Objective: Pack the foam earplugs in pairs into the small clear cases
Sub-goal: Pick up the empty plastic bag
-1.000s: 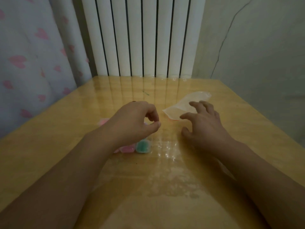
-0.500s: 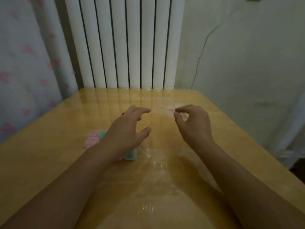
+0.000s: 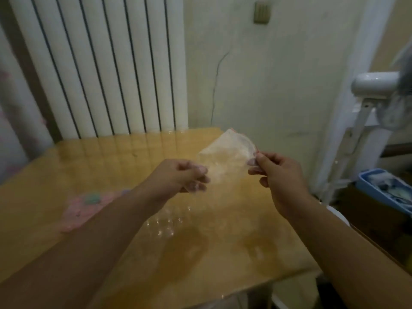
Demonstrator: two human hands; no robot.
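Both hands have risen off the desk point(image 3: 223, 253) since the earlier frames, and the clear bag point(image 3: 227, 157) that lay flat near the far edge now hangs in the air between them. Right hand point(image 3: 276, 172) pinches the bag's right corner between thumb and curled fingers, next to a thin red strip along the bag's edge. Left hand point(image 3: 185, 177) has its fingers curled at the bag's lower left edge and seems to pinch it, though blur hides the exact contact. What the bag holds cannot be told; it looks cloudy and whitish. Pink and teal earplugs point(image 3: 89, 201) sit as a blurred patch on the desk, left of the left forearm and well apart from the bag. Faint glints on the desk just below the left hand may be the clear cases point(image 3: 166, 223), but they are too indistinct to count. Behind the desk stands a white radiator point(image 3: 100, 63), with a cracked wall point(image 3: 256, 74) to its right. At the far right, beside the desk, a blue tray point(image 3: 383, 188) rests on a box.
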